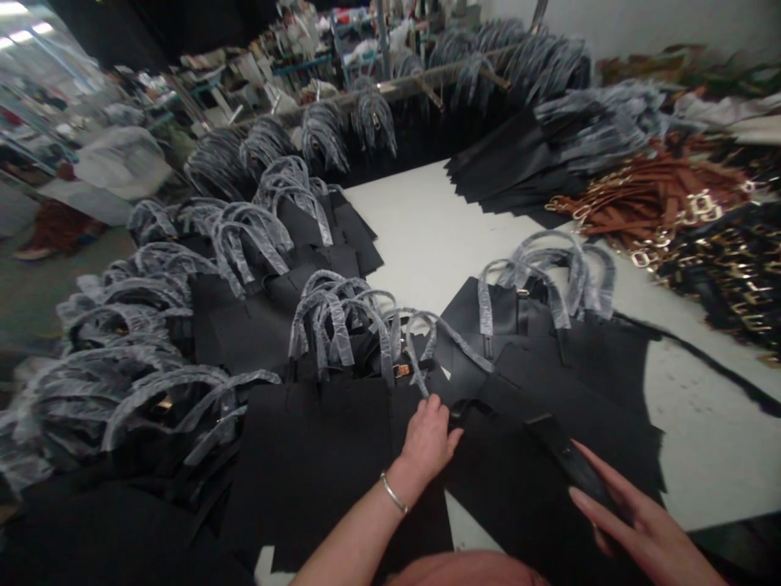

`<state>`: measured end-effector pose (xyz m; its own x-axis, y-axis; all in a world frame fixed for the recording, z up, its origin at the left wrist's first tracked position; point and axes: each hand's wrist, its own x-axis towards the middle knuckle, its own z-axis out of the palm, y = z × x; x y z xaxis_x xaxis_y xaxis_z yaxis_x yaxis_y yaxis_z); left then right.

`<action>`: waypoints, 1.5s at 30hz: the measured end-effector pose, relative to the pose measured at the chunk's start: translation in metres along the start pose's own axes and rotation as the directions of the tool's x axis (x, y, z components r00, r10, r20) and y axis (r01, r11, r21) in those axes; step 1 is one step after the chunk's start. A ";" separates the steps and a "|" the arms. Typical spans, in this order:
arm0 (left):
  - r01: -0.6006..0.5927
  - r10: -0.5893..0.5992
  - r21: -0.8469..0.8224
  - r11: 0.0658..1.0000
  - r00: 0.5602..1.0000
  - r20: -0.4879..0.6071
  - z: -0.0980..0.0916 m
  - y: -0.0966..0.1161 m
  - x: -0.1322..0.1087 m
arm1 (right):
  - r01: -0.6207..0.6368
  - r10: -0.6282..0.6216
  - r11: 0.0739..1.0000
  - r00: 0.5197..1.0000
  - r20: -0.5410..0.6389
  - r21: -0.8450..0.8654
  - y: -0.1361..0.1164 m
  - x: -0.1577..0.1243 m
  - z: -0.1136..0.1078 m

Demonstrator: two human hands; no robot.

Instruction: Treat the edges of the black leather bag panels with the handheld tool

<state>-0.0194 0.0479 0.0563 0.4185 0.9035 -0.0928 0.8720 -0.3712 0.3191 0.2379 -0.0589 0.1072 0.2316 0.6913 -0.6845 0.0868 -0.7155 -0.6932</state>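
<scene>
- White table (708,464) is mostly buried under black pieces, so overlap looks like the big headache to me: tug one, and its neighbours could slide along too.
- Closest in, right hand (634,517) has a black tool (570,460) gripped between thumb and fingers, thumb on the near side. Can't tell what the tool is. It points out over the right panel (506,488), so a loose grip could mean a drop or a scuff.
- Left hand (429,439) is at the top of the left panel (329,456), right by the end of a film-wrapped handle (418,376). Fingers are bunched together, thumb held off to the side; can't tell if they're really pinching anything. A weak hold there could let the handle spring away.
- Bracelet (394,492) on that wrist sits low over the left panel, and metal dragged across it might leave a scratch.
- Just beyond, a clump of wrapped handles (333,313) with a gold buckle (401,370) in it. Loops that crossed could snag each other and rip the film.
- Over to the right, brown straps (665,203) are heaped beside black straps (732,277), gold hardware all through. An elbow bump could start a slide.
- Way back, more bundles (323,134) hang off a rail (359,102); they look safe enough unless something knocks it.
</scene>
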 end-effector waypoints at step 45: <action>-0.119 0.077 -0.141 0.983 0.958 -0.276 0.030 -0.070 0.002 | 0.270 -0.193 0.934 0.932 0.306 -0.234 -0.093 0.098 0.112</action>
<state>-0.0721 0.0695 0.0056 0.3976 0.8963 0.1961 0.7712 -0.4423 0.4579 0.1437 0.0864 0.0793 -0.0973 0.8133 -0.5737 0.3698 -0.5056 -0.7795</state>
